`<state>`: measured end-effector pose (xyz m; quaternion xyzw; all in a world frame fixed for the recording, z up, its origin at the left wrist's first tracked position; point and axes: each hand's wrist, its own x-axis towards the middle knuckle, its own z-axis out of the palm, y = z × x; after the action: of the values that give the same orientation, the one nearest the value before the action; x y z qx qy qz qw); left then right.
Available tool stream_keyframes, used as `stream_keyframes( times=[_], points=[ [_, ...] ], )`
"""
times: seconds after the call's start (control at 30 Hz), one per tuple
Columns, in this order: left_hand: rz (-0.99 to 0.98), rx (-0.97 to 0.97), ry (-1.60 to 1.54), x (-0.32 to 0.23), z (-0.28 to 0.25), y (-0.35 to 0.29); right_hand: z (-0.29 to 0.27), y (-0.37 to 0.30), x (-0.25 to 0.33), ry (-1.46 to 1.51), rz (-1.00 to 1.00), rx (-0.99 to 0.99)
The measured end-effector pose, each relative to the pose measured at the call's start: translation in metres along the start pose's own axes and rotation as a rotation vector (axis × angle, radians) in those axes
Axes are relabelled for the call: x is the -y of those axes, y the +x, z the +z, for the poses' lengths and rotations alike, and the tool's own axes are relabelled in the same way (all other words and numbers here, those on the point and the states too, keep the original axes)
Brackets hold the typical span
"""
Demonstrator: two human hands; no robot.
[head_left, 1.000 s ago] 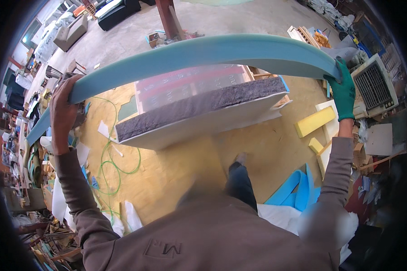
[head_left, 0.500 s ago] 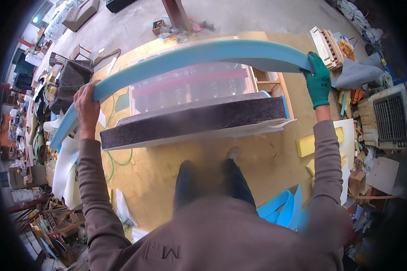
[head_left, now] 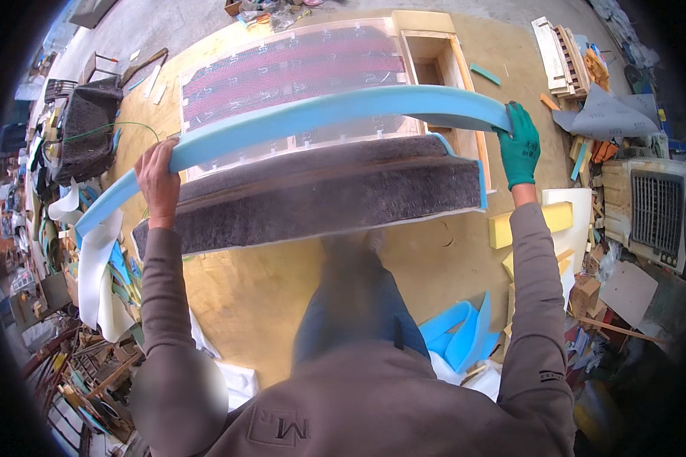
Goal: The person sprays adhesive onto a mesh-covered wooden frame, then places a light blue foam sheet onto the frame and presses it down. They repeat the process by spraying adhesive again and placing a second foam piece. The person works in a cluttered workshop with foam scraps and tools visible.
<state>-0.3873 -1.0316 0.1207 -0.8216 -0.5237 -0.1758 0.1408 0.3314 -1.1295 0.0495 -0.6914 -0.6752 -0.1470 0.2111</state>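
A long light-blue foam strip [head_left: 320,111] stretches across the view, bowed upward in the middle. My bare left hand [head_left: 158,181] is closed around it, and its free end hangs out beyond that hand. At the other end, my right hand [head_left: 520,146], in a green glove, grips the tip. Below and behind the strip lies a wooden seat frame [head_left: 439,46] with a spring deck [head_left: 290,61] under clear mesh. Dark brown plush fabric [head_left: 320,199] covers its near side, with blue foam [head_left: 481,183] showing at the right corner.
Blue foam offcuts [head_left: 459,335] lie on the floor near my legs. To the right are a yellow foam block [head_left: 530,224], a wooden pallet piece [head_left: 556,61] and a boxy grilled unit [head_left: 646,213]. A dark fabric-covered piece [head_left: 90,128] stands at left, above white sheeting [head_left: 99,282].
The strip and both hands have come down and nearer to the plush-covered side. My view has tilted, showing more of the spring deck and the open wooden end. Both hands keep their hold.
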Motion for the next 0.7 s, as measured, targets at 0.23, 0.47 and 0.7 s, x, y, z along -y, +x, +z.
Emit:
stream_keyframes(
  times=[0.23,0.47,0.7],
  points=[
    [0.026,-0.023,-0.051,0.010,0.044,-0.007,0.052,-0.019,-0.015,0.055,0.026,0.018],
    [-0.073,0.035,-0.025,-0.003,0.082,-0.032,0.108,-0.043,-0.025,0.127,0.104,0.113],
    [-0.085,0.099,-0.142,-0.015,0.104,-0.064,0.096,-0.057,-0.013,0.106,0.093,0.343]
  ],
)
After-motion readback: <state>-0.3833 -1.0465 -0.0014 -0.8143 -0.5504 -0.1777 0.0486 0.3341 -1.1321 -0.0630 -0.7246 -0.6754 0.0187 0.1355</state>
